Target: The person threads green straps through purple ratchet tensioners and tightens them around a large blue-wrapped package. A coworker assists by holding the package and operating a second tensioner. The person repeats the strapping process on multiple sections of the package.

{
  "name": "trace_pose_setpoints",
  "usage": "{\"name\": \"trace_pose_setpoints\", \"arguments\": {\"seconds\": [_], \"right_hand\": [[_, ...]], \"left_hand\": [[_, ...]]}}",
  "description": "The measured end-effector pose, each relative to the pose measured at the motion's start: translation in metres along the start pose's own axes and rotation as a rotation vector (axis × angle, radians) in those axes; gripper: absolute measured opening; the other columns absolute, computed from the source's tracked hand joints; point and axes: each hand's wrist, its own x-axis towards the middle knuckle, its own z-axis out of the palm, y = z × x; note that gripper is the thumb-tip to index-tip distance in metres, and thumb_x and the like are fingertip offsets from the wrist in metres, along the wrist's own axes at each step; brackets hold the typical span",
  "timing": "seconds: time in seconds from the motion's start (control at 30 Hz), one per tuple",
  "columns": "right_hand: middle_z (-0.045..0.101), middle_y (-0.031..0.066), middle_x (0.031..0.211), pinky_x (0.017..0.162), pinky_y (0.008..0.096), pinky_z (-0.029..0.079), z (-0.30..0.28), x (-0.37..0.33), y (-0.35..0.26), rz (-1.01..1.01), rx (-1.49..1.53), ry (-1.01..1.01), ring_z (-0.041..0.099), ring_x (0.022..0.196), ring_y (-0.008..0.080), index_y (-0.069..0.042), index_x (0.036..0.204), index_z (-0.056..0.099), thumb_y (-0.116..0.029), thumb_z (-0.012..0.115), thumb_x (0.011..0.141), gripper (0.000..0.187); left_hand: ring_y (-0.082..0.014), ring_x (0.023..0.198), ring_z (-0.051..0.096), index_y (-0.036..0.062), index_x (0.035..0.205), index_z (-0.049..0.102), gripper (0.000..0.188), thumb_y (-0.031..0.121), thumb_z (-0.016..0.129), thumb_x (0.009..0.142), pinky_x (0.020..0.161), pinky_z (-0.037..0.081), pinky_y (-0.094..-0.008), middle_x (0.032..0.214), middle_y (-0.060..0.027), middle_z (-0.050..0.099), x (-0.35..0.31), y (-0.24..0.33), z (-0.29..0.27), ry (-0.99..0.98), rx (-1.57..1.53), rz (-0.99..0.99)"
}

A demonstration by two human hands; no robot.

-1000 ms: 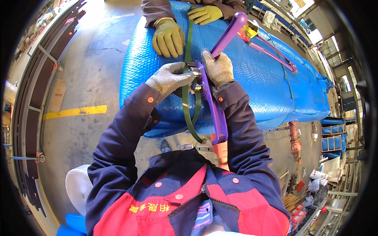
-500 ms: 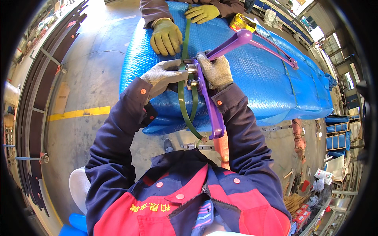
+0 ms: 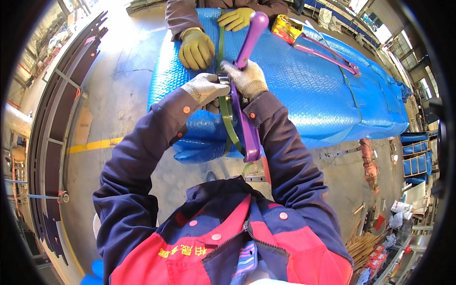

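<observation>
Because the right hand (image 3: 246,80) is blurry, its fingers are hard to see, but it is curled over the middle of the purple tool (image 3: 248,128). This tool lies across the left end of the blue bundle (image 3: 294,90), with its bottom poking past the edge. The left hand (image 3: 204,89) is bent beside the shiny metal part (image 3: 222,77), next to the green strap (image 3: 221,42). Some of its fingertips are hidden, so I can't tell if it pinches anything. Another person's yellow-green gloves (image 3: 197,49) rest on the bundle, but that person is cut off at the top.
</observation>
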Motion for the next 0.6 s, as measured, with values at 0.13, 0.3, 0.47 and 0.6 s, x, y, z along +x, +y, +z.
{"name": "trace_pose_setpoints", "arguments": {"seconds": [0.13,0.3,0.47,0.6], "right_hand": [[0.074,0.0167,0.085,0.079,0.0402,0.058,0.018,0.011,0.029,-0.159,0.49,-0.068,0.073,0.082,0.0273,-0.002,0.097,0.07,-0.018,0.076,0.086,0.02],[0.07,0.0077,0.09,0.075,0.0339,0.058,0.024,0.018,0.035,-0.078,0.55,-0.159,0.07,0.08,0.0182,0.0,0.108,0.067,0.0,0.067,0.09,0.018],[0.071,0.0069,0.085,0.075,0.0358,0.058,0.019,0.02,0.017,-0.068,0.254,-0.049,0.07,0.079,0.02,-0.002,0.097,0.069,-0.004,0.069,0.083,0.014],[0.075,0.014,0.088,0.082,0.0424,0.058,0.016,0.02,0.012,-0.074,0.087,0.122,0.074,0.086,0.0308,-0.009,0.095,0.073,-0.023,0.075,0.078,0.022]], "left_hand": [[-0.0296,0.091,0.075,0.001,0.12,0.062,0.024,0.016,0.066,0.102,0.087,0.066,-0.0476,0.104,-0.0107,0.065,-0.012,-0.011,0.025,0.049,-0.361,-0.01],[-0.022,0.064,0.061,0.0095,0.103,0.061,0.007,0.013,0.065,0.099,0.053,0.043,-0.0357,0.08,-0.005,0.056,-0.013,-0.036,0.055,0.16,-0.463,0.131],[-0.0447,0.091,0.069,0.0066,0.122,0.059,0.044,0.025,0.079,0.089,0.08,0.057,-0.0471,0.099,-0.0208,0.068,-0.013,-0.059,0.089,0.664,0.394,0.53],[-0.045,0.101,0.072,0.0021,0.133,0.056,0.056,0.02,0.08,0.087,0.086,0.058,-0.0467,0.108,-0.025,0.071,-0.029,-0.071,0.098,0.67,0.572,0.521]]}}
